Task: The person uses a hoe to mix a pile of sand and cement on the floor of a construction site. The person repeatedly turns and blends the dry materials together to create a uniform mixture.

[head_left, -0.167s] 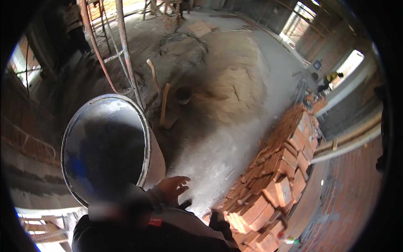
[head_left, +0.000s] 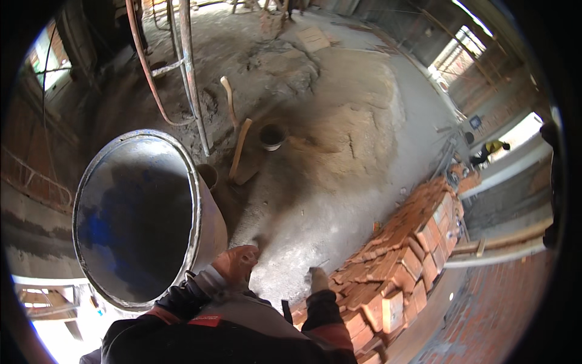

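Red bricks (head_left: 394, 273) stand already stacked along the right edge of the floor (head_left: 339, 212). Beside a drum (head_left: 211, 224), the left hand (head_left: 237, 263) half-curls, apparently empty; the right hand (head_left: 317, 279) blurs, its grip unclear.

1 open-topped bluish drum (head_left: 210, 224); red bricks (head_left: 397, 270), stacked.

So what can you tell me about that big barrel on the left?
The barrel is large and round, with an open mouth facing up and a pale, blotchy rim. Its inside looks dark with bluish patches; I can't tell whether it holds liquid, or is plastic or metal. It seems to stand upright, in the left part of the view. The left hand is close to its side; whether they touch is unclear.
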A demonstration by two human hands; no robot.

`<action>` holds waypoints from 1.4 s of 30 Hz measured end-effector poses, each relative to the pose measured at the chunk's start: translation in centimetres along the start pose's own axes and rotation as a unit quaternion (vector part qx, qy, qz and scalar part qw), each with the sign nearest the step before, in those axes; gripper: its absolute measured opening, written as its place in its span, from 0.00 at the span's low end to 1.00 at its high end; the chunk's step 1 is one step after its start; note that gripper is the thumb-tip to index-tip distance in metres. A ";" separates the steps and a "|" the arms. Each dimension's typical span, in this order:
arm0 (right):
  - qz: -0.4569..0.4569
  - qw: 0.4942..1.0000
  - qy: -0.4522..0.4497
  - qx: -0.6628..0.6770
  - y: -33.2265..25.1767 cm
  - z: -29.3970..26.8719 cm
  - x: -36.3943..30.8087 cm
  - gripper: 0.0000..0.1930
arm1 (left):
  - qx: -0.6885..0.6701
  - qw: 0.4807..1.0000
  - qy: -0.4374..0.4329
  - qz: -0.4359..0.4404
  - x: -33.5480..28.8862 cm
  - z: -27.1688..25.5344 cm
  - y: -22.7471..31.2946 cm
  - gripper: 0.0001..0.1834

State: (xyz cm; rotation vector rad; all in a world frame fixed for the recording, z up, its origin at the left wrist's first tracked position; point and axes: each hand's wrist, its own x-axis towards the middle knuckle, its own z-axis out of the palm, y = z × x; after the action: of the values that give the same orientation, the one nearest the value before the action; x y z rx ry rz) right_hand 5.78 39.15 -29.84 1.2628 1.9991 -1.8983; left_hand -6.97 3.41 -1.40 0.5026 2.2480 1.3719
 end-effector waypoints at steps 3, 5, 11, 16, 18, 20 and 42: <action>0.202 0.976 0.082 0.028 -7.7 0.9 9.0 0.09 | -0.027 0.999 0.038 -0.019 5.3 -1.3 -1.0 0.24; 0.251 0.961 0.068 -0.098 -11.3 0.9 12.8 0.09 | -0.008 0.997 0.053 -0.050 9.8 -3.0 -1.9 0.24; 0.145 0.988 -0.036 0.049 -13.9 -4.7 14.1 0.09 | -0.086 0.977 0.135 -0.140 24.0 -6.6 -5.0 0.25; 0.187 0.979 -0.080 0.022 -15.9 -7.7 19.1 0.06 | -0.546 0.737 0.137 -0.374 36.6 -8.7 -10.3 0.29; 0.208 0.974 -0.087 -0.002 -17.5 -8.2 22.6 0.06 | -0.648 0.634 0.195 -0.375 41.1 -9.1 -13.2 0.34; 0.222 0.970 -0.101 -0.020 -19.3 -9.0 27.1 0.05 | -0.731 0.539 0.240 -0.343 45.3 -8.8 -16.1 0.42; 0.144 0.946 -0.054 -0.284 -67.2 0.8 63.8 0.06 | -0.688 0.227 0.667 -0.171 64.9 -9.3 -34.8 0.14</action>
State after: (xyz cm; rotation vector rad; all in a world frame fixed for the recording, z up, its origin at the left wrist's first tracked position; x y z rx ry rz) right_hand -77.33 77.61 -15.53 1.1682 1.9637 -1.1145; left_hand -68.39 15.46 -41.25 -2.2761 0.0986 2.9327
